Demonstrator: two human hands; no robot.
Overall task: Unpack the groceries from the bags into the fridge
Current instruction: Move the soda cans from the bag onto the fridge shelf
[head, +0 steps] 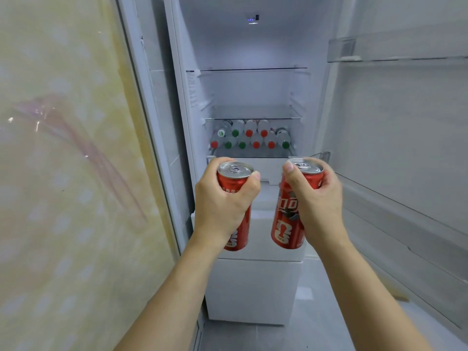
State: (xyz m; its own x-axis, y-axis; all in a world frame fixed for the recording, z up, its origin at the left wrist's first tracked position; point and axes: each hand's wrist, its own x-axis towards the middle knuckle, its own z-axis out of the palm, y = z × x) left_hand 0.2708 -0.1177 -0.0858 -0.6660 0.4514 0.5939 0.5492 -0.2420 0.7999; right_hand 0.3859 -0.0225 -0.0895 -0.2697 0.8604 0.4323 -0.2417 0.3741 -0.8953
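We've got a tall red aluminium soda can (234, 198) wrapped tight in our left hand (220, 203) and another (288, 211) in our right hand (316, 198), both upright, ready for the open white fridge (253, 92).

Cool, bluish-white light throughout, brightest at the small lamp (253, 20) high on the fridge (253, 46) back wall. Evenly lit, with only faint shadows under the glass shelves (253, 69). Streaks of glare on the plastic film (38, 117) at left. Strong wide-angle bending at the edges; door (405, 148) and wall lines curving outward. Soft blur overall, sharpest on the can tops (235, 169).
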